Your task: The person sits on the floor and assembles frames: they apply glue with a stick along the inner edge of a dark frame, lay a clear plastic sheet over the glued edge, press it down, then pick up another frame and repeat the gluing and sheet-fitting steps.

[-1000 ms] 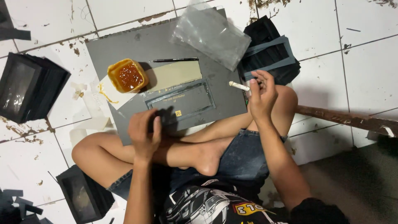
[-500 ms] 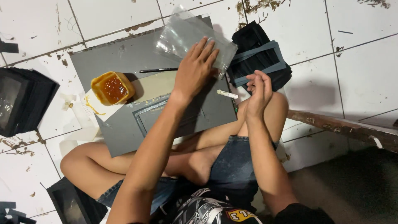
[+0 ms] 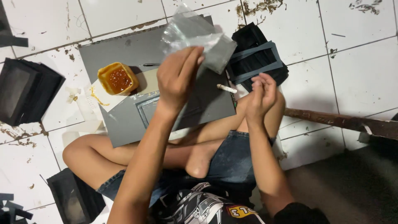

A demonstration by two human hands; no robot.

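Floor (image 3: 356, 62): white square tiles, dark grout lines, surface chipped and stained with brown patches. A worn wooden strip (image 3: 344, 123) crosses at right, bordering a darker, rougher floor area (image 3: 352, 186) below. Lighting even, shadows soft.

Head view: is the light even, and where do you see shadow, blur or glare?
Head view: light is bright on the white floor tiles, dark at the lower right corner; the orange bowl casts a soft shadow to its right; the left hand and the clear plastic bag it holds look slightly blurred; no strong glare.
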